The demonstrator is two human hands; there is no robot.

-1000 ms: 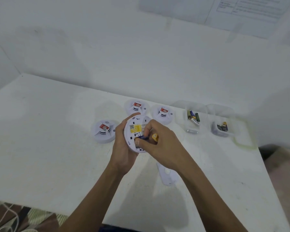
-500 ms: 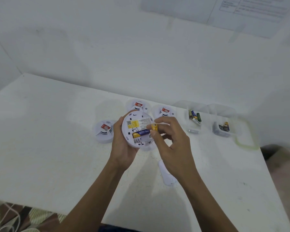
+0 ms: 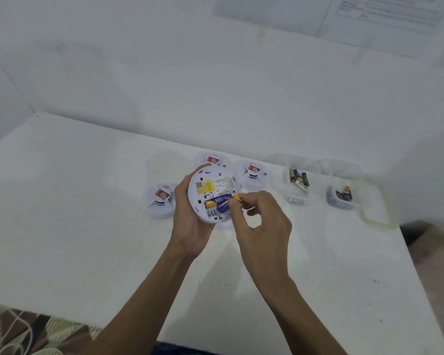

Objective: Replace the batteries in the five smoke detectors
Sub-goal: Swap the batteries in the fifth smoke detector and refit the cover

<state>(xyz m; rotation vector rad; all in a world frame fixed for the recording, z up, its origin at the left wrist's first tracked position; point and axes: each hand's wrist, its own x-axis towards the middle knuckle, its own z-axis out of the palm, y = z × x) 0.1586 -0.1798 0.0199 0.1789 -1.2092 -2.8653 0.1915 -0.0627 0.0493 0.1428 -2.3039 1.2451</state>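
My left hand (image 3: 190, 221) holds a round white smoke detector (image 3: 210, 188) above the table, its back with a yellow label turned up. A blue and gold battery (image 3: 217, 201) lies in its open compartment. My right hand (image 3: 260, 221) pinches a second blue battery (image 3: 224, 206) with a yellow end, tilted against the compartment's right side. Three more white detectors with red stickers sit on the table: one at the left (image 3: 160, 199), one behind the held unit (image 3: 212, 160), one to its right (image 3: 251, 172).
Two clear plastic tubs stand at the right, one (image 3: 296, 184) with several batteries and another (image 3: 342, 196) with several darker batteries. The white table (image 3: 75, 213) ends close at the right and at the front. A wall rises behind it.
My right hand drew back from the compartment, leaving one battery seated, and now presses a second battery at the compartment. The detector has tilted a little more towards me.
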